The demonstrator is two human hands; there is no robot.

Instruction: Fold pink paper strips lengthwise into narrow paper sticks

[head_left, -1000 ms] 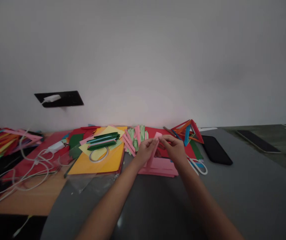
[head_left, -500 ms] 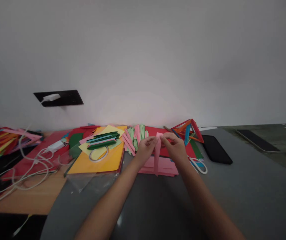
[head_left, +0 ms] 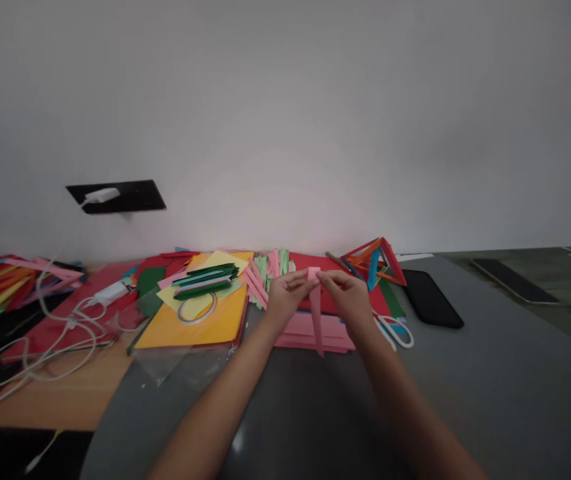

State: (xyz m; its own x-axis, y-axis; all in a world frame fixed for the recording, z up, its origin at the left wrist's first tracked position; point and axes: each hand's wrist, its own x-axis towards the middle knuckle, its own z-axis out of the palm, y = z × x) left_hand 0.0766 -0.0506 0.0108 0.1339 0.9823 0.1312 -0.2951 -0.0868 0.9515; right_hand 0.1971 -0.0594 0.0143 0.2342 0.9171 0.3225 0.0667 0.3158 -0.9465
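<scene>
We find a dark grey table point(head_left: 490, 393) against a pale grey wall point(head_left: 285, 120), a black socket plate point(head_left: 138, 197) mounted at left. We note left hand point(head_left: 285, 295) and right hand point(head_left: 352, 297) pinching a pink strip point(head_left: 316, 317), which hangs before pink sheets point(head_left: 338, 335)

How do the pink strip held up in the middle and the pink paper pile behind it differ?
The pink strip is narrow; the pink paper pile is broad. The pink strip hangs lengthwise in the air; the pink paper pile lies on the gray table. Both share a pink colour.
</scene>
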